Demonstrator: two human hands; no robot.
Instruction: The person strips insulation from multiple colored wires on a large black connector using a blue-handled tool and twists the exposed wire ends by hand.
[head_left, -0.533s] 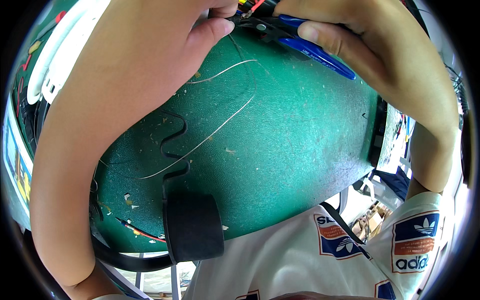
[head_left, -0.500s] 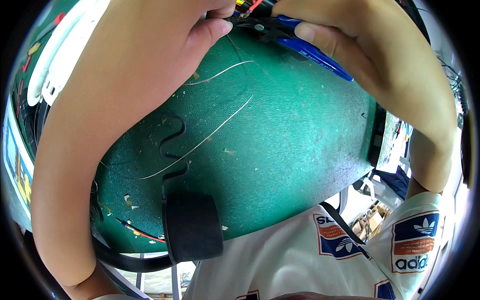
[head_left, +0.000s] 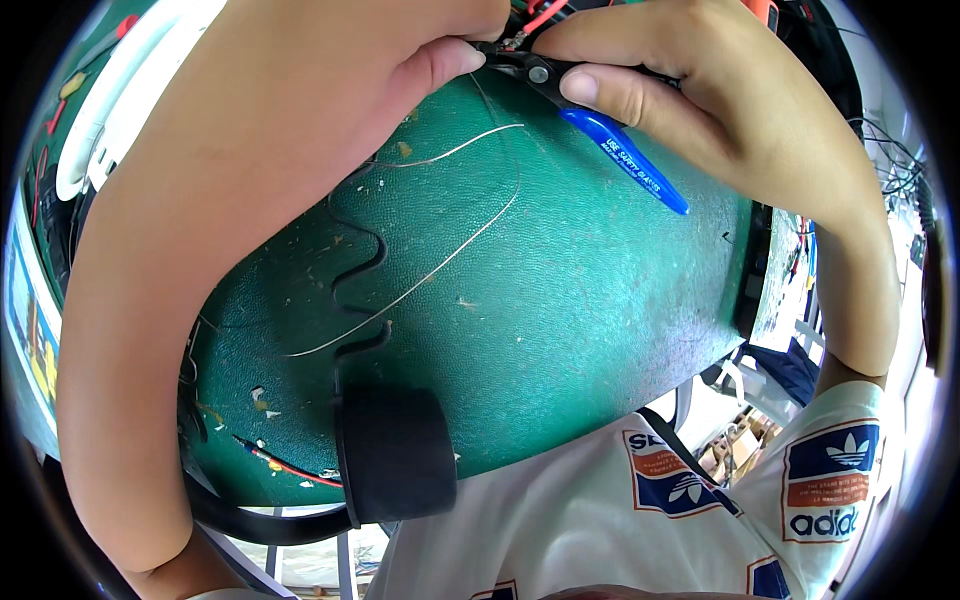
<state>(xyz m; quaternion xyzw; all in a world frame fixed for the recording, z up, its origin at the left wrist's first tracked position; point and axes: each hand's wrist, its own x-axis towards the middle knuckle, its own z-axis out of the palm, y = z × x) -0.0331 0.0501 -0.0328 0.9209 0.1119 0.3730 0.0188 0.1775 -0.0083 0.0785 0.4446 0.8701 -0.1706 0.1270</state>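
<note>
My right hand [head_left: 650, 85] is closed around a pair of wire cutters with blue handles [head_left: 630, 165]; one handle swings out below the fingers. The dark jaws point left at the top of the mat, close to the thumb tip of my left hand [head_left: 440, 65]. That hand is closed, thumb pressed against the fingers. What it pinches is dark and mostly hidden. A red wire [head_left: 545, 14] with a bare metal end rises just above the jaws, partly cut off by the upper edge.
A thin silvery wire [head_left: 430, 270] curls across the green mat [head_left: 560, 330]. A black cylinder [head_left: 400, 455] on a wavy black strip appears at the near left. Beside it lies a short red lead [head_left: 300, 471] among small scraps. A white curved object [head_left: 110, 100] stands at far left.
The cutters' blue handles have spread apart, the lower one swinging downward. Both hands have shifted slightly in view, and the jaws stay beside my left thumb.
</note>
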